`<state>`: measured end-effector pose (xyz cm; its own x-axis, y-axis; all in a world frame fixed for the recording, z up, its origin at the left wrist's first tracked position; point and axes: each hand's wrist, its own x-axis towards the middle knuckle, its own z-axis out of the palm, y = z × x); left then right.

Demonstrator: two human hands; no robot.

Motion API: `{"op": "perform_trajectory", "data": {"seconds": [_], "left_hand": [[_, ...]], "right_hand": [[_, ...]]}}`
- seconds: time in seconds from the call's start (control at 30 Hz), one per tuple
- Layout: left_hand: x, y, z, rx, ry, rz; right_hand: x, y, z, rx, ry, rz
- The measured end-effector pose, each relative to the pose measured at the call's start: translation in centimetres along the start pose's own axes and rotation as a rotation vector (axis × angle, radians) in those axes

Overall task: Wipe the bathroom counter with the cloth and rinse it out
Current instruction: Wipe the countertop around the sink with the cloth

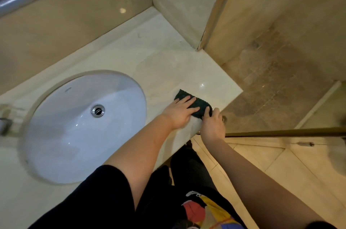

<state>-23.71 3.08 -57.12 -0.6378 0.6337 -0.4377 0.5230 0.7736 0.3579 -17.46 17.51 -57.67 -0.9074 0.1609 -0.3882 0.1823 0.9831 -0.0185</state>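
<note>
1. The sink (pixel 74 135) is set into the counter (pixel 168 56) well to the left of both hands, with its drain (pixel 98 110) in the middle of the basin.
2. The left hand (pixel 179 113) lies flat with its fingers straight and slightly spread. The fingers press on the left part of the cloth (pixel 203 105), and the heel of the hand rests on the counter beside it.
3. The cloth is dark green and lies flat on the counter, at the front edge near the right corner. It sits under the left fingers and reaches across to the right hand.
4. The right hand (pixel 212 125) is just right of the left, at the counter's edge. Its fingers are curled onto the near right end of the cloth, with the thumb on the outer side, pinching that end.
5. A glass door (pixel 280 41) stands to the right of the hands, past the end of the counter.
</note>
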Motion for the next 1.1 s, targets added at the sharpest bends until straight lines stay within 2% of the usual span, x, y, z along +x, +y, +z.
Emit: {"op": "perform_trajectory", "data": {"seconds": [0.47, 0.67, 0.93, 1.1], "left_hand": [[-14.6, -5.9, 5.6, -0.068, 0.055, -0.111], [-20.5, -7.0, 8.6, -0.125, 0.136, -0.139], [-27.1, -7.8, 12.5, -0.199, 0.187, -0.262], [-29.3, -6.1, 13.1, -0.137, 0.311, -0.343]], "right_hand": [[-9.0, -12.6, 3.1, -0.047, -0.029, -0.095], [-11.8, -17.2, 4.5, -0.038, -0.037, -0.154], [-15.8, -21.3, 5.6, -0.211, -0.02, -0.48], [-16.4, -20.6, 5.9, -0.103, -0.08, -0.608]]}}
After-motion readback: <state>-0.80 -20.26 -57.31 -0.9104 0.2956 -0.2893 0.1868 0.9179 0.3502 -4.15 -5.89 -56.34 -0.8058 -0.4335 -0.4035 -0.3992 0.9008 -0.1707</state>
